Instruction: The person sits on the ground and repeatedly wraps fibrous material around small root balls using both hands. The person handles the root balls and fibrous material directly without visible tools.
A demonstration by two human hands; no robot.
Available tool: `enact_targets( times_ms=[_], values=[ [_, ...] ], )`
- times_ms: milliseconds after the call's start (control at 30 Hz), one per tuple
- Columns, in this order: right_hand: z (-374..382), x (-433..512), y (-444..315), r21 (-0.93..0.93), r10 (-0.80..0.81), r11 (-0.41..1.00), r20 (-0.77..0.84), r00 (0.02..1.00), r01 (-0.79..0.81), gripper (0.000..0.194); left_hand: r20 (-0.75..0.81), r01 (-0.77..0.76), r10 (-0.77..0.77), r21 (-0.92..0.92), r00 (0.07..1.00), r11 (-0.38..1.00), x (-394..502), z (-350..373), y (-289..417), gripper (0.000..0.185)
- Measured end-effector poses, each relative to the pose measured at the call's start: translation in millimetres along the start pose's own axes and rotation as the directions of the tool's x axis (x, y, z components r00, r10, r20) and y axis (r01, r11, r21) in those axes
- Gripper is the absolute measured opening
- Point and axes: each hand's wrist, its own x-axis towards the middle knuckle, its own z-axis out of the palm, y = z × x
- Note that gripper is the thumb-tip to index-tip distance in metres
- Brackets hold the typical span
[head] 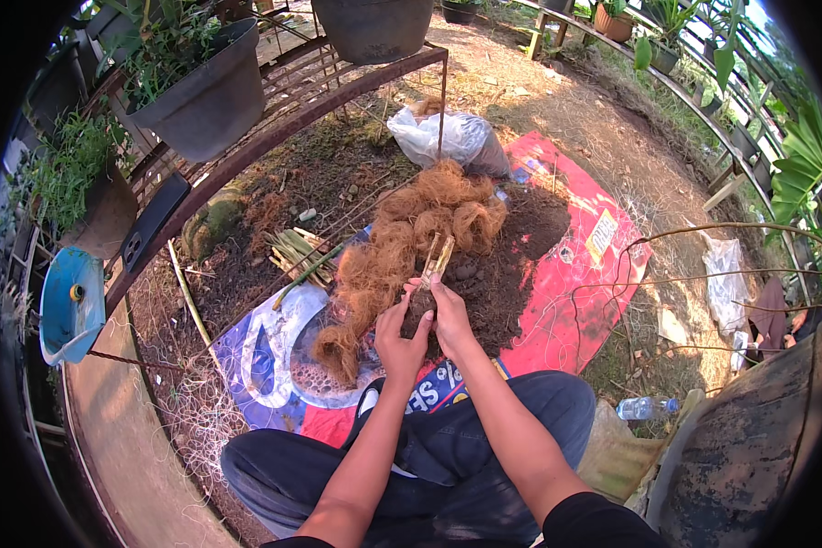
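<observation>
Between my two hands is a pale, split plant stem cutting [438, 257], pointing away from me. A dark clump, apparently soil, shows around its lower end, partly hidden by my fingers. My left hand [399, 346] cups the clump from the left. On the other side, my right hand [453, 320] grips the stem's base with the thumb along it. Just beyond lie several balls of brown coconut fibre [445, 205], heaped in a curved row. Loose dark soil [520, 274] is spread to their right, on a printed red and blue banner sheet [575, 294].
Cut green stems [301, 255] lie left of the fibre. A white plastic bag [445, 140] stands behind it. A metal rack [281, 113] with potted plants and a blue container [73, 306] flanks the left. A plastic bottle [647, 409] lies at right, near bent wires [692, 281].
</observation>
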Motion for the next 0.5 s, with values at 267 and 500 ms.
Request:
enact_targets(
  times_ms=[267,500],
  values=[
    [9.9,-12.9,5.3,0.086,-0.058,0.994,-0.113,0.992,0.068,0.046,-0.063,0.025,-0.035,-0.143,0.997,0.989,-11.4,7.6,4.8,0.031],
    [6.2,-15.0,-1.2,0.082,-0.112,0.989,-0.119,0.987,0.122,0.045,0.047,0.085,-0.077,-0.198,0.996,0.976,-7.8,5.9,10.5,0.029]
  ],
)
